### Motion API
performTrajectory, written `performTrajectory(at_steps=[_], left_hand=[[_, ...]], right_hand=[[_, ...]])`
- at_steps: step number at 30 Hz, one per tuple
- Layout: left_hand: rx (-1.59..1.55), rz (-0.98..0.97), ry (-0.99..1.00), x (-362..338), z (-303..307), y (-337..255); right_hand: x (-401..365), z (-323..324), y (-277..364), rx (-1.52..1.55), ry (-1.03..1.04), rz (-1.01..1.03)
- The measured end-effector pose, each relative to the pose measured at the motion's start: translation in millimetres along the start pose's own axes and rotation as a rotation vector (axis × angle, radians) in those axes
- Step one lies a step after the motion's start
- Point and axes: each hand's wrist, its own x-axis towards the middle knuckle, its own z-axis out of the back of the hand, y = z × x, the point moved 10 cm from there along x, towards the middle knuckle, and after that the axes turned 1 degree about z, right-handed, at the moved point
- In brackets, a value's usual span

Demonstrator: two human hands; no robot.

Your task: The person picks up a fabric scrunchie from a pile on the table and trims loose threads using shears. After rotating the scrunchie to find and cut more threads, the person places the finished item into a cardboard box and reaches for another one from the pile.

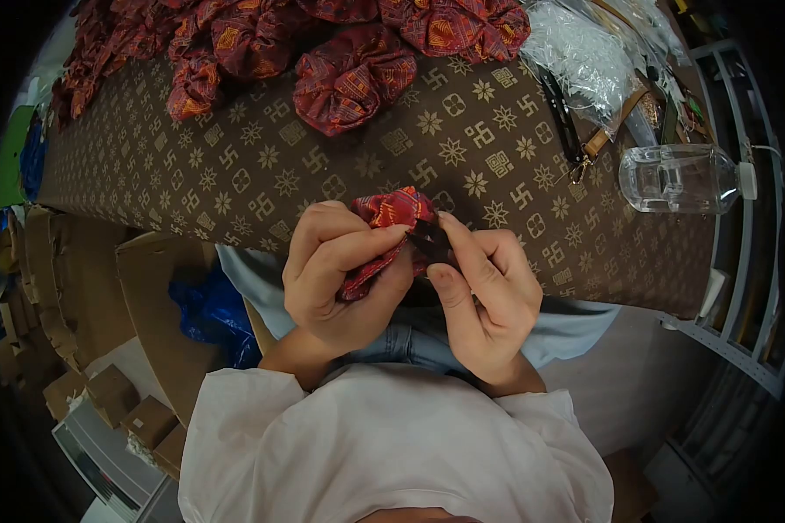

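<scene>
Red scrunchie (391, 213) is pinched by the left hand (340, 275), the right hand (488, 296) gripping a dark tool (432, 242) against it.

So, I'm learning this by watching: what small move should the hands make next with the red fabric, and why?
Probably steady the red fabric in the left hand and work the small dark tool at the pinched edge. The left hand pinches the fabric bunched, and the right hand presses the tool tip against it right there.
</scene>
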Motion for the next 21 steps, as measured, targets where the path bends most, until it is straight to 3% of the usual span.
performTrajectory(at_steps=[21], left_hand=[[0.078,-0.073,0.018,2.1,-0.1,-7.4]], right_hand=[[0.3,0.4,4.2,-0.041,-0.031,0.012]])
